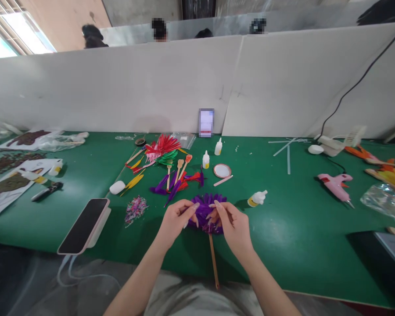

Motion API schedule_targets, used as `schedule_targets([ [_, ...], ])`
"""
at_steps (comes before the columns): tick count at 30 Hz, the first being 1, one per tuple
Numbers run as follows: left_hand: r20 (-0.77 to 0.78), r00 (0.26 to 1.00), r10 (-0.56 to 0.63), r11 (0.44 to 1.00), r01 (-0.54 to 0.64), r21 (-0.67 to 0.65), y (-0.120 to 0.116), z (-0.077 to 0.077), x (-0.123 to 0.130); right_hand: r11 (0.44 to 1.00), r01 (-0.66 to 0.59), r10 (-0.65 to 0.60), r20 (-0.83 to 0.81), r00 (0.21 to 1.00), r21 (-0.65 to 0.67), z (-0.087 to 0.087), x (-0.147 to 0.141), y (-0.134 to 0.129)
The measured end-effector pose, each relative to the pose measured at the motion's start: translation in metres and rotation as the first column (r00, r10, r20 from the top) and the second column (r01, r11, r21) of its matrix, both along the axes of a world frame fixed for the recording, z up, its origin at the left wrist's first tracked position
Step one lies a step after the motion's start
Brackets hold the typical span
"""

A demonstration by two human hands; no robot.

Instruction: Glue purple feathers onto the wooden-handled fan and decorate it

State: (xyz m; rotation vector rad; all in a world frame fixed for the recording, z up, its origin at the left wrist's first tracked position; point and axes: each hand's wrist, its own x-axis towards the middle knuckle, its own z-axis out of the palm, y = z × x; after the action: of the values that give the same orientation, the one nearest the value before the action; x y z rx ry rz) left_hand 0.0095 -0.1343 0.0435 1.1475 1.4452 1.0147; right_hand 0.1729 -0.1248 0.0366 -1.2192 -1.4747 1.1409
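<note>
A round purple feather-like piece [204,211] on a wooden stick [213,261] lies at the table's near edge, the stick pointing toward me. My left hand [181,215] pinches the piece's left side between thumb and fingers. On its right side, my right hand [229,219] closes thumb and forefinger on the purple petals. Loose purple and red pieces [174,186] with small wooden spoons [180,164] lie just beyond. Left of my left hand is a pile of colourful shreds [136,210]. A glue bottle [257,199] lies tilted to the right of my right hand.
On the green table [292,245] are a large phone [85,224] with cables, a pink glue gun [336,186], a white dish [222,170], two upright glue bottles and a red fan of strips [164,145]. A small phone [206,122] leans on the white partition [118,87]. People's heads show behind.
</note>
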Motion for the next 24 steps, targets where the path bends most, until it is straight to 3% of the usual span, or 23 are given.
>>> schedule_targets([
  [3,-0.05,0.998,0.037,0.999,-0.035,0.034,0.003,-0.005,-0.003,0.996,-0.045,0.036,0.113,0.993,0.081,-0.009,-0.002,-0.011],
  [7,-0.156,0.984,-0.086,0.996,0.089,0.009,0.018,-0.014,-0.014,0.979,-0.112,0.061,0.278,0.959,0.171,-0.03,0.001,-0.03],
  [13,-0.263,0.908,-0.326,0.927,0.361,0.097,0.058,-0.024,-0.029,0.889,-0.087,-0.162,0.485,0.859,0.45,-0.058,0.032,-0.04],
  [18,-0.281,0.795,-0.538,0.827,0.562,0.005,0.085,-0.026,-0.034,0.884,-0.255,-0.088,0.676,0.732,0.391,-0.062,0.038,-0.036],
  [24,-0.309,0.705,-0.638,0.747,0.664,-0.029,0.096,-0.025,-0.038,0.875,-0.369,-0.019,0.783,0.621,0.314,-0.063,0.027,-0.033],
])
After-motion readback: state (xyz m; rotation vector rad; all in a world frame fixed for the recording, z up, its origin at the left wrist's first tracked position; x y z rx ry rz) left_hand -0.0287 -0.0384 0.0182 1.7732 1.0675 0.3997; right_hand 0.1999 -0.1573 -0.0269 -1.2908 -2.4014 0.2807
